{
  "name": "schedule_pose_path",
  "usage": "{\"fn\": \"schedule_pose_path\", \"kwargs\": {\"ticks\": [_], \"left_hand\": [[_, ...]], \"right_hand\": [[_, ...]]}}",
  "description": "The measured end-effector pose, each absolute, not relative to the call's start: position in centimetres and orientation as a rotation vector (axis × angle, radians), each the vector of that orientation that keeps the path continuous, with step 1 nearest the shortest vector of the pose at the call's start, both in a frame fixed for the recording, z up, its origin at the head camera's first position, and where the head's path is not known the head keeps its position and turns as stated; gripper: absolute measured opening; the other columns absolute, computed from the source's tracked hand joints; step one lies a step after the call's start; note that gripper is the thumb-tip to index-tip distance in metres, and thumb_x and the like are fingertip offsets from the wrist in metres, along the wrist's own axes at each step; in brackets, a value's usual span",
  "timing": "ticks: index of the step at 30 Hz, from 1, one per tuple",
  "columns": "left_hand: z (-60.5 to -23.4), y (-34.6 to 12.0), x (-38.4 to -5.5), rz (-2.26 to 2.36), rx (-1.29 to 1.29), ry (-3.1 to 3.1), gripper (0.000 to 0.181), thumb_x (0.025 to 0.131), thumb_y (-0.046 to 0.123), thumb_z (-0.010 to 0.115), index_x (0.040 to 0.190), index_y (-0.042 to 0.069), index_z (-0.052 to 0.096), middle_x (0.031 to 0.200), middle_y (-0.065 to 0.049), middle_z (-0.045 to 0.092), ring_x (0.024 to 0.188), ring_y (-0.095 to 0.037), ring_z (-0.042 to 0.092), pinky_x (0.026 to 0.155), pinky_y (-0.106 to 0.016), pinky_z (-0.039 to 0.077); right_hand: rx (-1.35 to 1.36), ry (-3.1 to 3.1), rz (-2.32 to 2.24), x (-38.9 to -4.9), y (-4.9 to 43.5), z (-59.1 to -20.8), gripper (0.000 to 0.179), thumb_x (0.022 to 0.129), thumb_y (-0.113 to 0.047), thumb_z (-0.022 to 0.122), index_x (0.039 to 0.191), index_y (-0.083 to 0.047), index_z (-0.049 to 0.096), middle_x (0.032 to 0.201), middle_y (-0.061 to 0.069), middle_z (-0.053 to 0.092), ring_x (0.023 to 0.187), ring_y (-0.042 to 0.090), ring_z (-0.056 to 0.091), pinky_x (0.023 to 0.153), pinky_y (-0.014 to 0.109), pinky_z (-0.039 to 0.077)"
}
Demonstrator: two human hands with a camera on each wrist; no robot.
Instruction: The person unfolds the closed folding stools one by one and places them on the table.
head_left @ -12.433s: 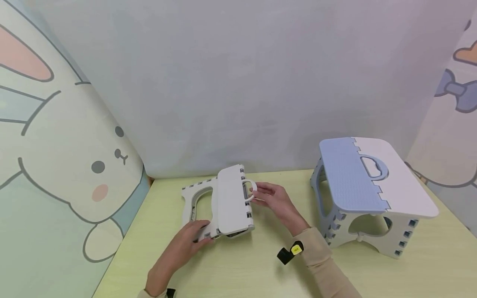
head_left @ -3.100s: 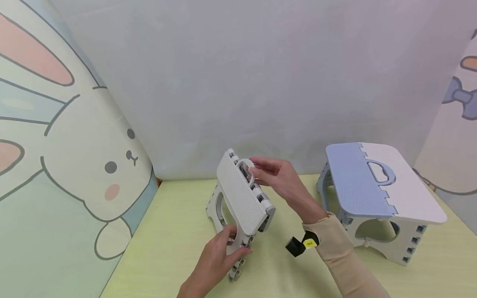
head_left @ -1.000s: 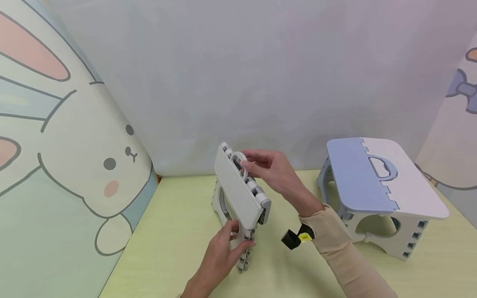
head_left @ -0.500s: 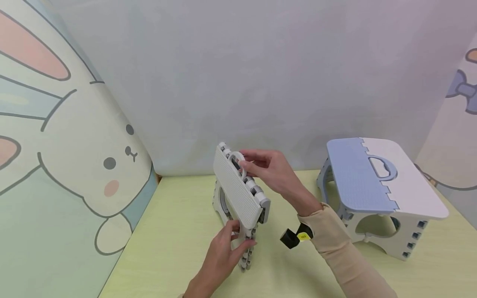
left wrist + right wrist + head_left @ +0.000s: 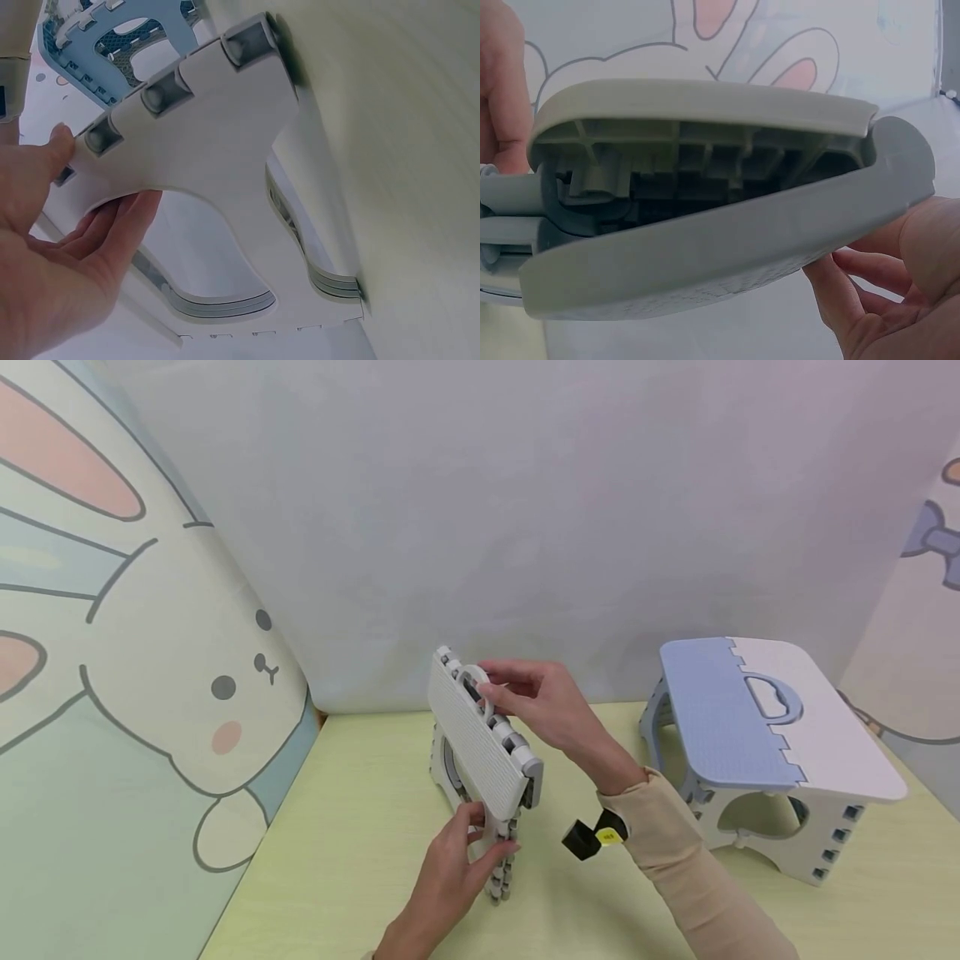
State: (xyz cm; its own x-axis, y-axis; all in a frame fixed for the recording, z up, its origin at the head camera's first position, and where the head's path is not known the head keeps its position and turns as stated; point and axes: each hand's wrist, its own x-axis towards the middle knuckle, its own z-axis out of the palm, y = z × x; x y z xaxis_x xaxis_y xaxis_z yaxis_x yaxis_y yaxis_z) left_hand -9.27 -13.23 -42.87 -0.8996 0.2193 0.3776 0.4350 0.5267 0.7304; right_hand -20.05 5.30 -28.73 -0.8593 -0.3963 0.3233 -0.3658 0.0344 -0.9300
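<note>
A light grey folding step stool (image 5: 476, 739), mostly folded, stands tilted on the table in the head view. My left hand (image 5: 442, 877) grips its lower leg panel (image 5: 202, 120), thumb on the hinged edge and fingers reaching through the cut-out. At the top, my right hand (image 5: 555, 706) pinches the loop handle (image 5: 474, 670) between thumb and fingers. The right wrist view looks into the seat from its end: the two seat halves (image 5: 697, 259) lie close together, with a wedge-shaped gap and ribbed undersides between them.
A second folding stool (image 5: 697, 710), blue and white, stands unfolded on the right of the pale yellow-green table (image 5: 345, 827). A grey-white wall (image 5: 480, 510) rises behind, and a rabbit-printed panel (image 5: 165, 668) borders the left side.
From lying low on the table 12 seconds ago, the grey stool has been tipped up, its seat halves folding together. Over the last second it has shifted only slightly, with both hands keeping their hold.
</note>
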Motion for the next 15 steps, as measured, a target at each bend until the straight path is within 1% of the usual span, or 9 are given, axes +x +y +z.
{"fn": "schedule_pose_path", "kwargs": {"ticks": [6,15], "left_hand": [[-42.86,-13.12,-9.21,-1.334,-0.551,-2.523,0.043,0.095,0.032,0.075,0.124,0.008,0.054,0.118,0.001,0.065,0.108,-0.016,0.066,0.090,-0.030,0.058],[-43.04,-12.94,-9.28,-1.367,-0.527,-2.514,0.044,0.094,0.032,0.076,0.123,0.007,0.054,0.115,0.001,0.064,0.107,-0.016,0.066,0.091,-0.031,0.058]], "right_hand": [[-0.822,2.248,-2.002,-19.95,5.21,-28.63,0.038,0.100,-0.015,0.070,0.136,-0.005,0.066,0.122,0.011,0.072,0.101,0.023,0.072,0.083,0.034,0.060],[-0.837,2.273,-1.981,-19.88,4.93,-28.53,0.037,0.099,-0.015,0.070,0.135,-0.006,0.067,0.120,0.010,0.073,0.097,0.022,0.071,0.081,0.033,0.059]]}}
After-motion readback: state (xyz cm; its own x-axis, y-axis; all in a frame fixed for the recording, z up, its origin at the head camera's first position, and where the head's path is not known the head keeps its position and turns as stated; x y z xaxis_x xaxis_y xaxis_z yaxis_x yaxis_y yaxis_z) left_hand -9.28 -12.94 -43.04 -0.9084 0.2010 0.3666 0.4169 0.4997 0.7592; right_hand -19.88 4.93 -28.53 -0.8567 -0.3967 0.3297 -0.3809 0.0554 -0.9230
